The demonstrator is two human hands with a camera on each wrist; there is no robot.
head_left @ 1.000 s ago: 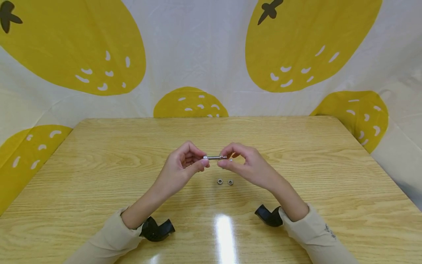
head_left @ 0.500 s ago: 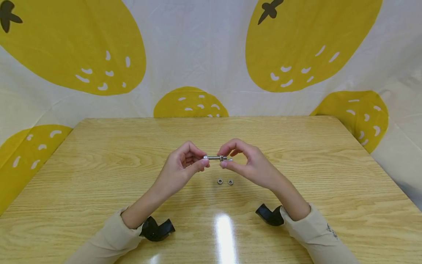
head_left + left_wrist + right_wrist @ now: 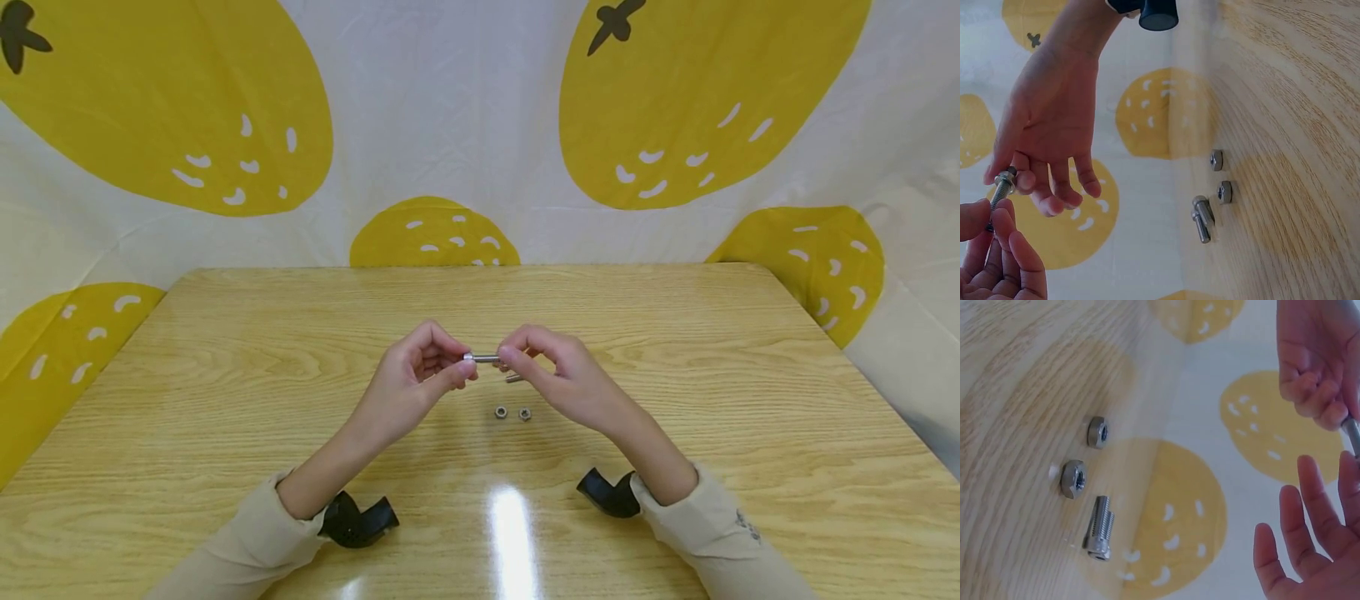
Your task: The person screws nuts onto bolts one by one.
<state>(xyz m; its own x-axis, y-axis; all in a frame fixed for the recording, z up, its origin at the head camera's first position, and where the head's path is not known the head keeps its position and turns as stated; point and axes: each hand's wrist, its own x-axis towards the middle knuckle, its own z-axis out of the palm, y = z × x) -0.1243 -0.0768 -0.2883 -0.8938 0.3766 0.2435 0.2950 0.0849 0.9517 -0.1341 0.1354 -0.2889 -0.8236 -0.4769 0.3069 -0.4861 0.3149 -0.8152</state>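
At the centre-left of the head view, the left hand (image 3: 408,379) pinches the head of a silver, cylindrical-headed metal bolt (image 3: 486,358) between thumb and fingers, the shank lying level at the centre of the frame, above the pale wood-grain table (image 3: 697,350). Below and slightly right of it, two silver hexagonal metal nuts (image 3: 501,413) rest side by side, near two loose silver metal bolts (image 3: 1100,531). At centre-right, the right hand (image 3: 566,379) pinches a silver metal nut around the bolt's free end (image 3: 1006,180), its remaining fingers spread.
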